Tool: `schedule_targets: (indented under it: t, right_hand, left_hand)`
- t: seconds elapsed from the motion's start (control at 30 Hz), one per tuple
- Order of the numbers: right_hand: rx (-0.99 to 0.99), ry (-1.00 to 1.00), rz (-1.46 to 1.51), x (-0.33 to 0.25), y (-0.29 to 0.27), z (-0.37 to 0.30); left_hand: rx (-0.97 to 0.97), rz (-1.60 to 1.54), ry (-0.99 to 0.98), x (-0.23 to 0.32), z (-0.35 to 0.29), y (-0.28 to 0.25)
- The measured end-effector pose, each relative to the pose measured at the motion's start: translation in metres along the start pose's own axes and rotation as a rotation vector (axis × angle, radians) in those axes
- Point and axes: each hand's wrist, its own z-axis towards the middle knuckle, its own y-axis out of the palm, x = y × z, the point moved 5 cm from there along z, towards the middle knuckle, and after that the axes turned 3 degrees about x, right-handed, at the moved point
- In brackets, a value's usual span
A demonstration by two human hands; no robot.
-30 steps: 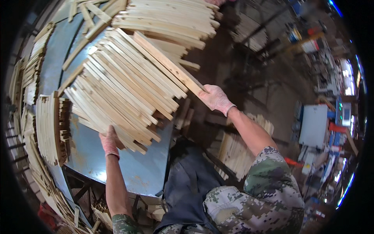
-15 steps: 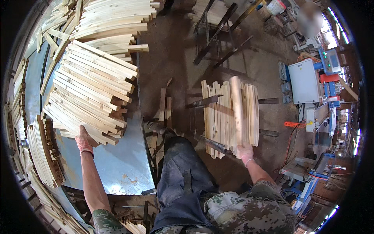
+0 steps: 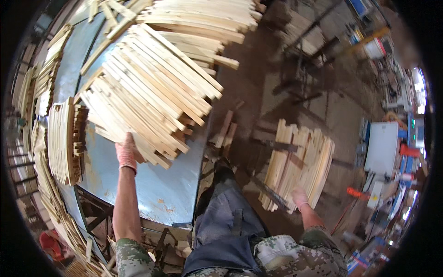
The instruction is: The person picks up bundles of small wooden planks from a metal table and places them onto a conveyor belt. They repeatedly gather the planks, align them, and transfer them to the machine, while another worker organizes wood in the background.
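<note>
Pale wooden slats lie in a wide layered pile on a metal-topped table at my left. My left hand, in a pinkish glove, is at the near edge of this pile. Its fingers stretch over the closest slats, with the thumb apart from them. At the right, a smaller stack of slats lies across dark metal bars. My right hand, also gloved and slightly blurred, is closed at the near end of a slat lying in that stack. The undersides of both hands are hidden.
Bare sheet metal shows on the table near me. More slats are stacked along its left side. A dark metal frame stands beyond the right stack. Machinery with a white cabinet and an orange-red object are farther right.
The slat raised in my right hand has come down onto the right stack. My left hand stays at the pile's near edge. The whole view has shifted, moving the table rightward in the picture.
</note>
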Motion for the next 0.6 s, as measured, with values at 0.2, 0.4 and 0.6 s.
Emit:
schedule_targets:
  t: [0.2, 0.4, 0.6]
  right_hand:
    - [0.351, -0.292, 0.336, -0.326, -0.184, 0.048]
    - [0.233, -0.907, 0.378, -0.688, -0.215, 0.059]
    - [-0.123, -0.856, 0.15, -0.865, -0.142, 0.145]
  left_hand:
    - [0.168, -0.102, -0.202, 0.021, -0.025, -0.001]
    - [0.267, -0.006, -0.286, 0.017, -0.009, -0.021]
    - [0.088, 0.017, -0.261, 0.036, 0.001, -0.003]
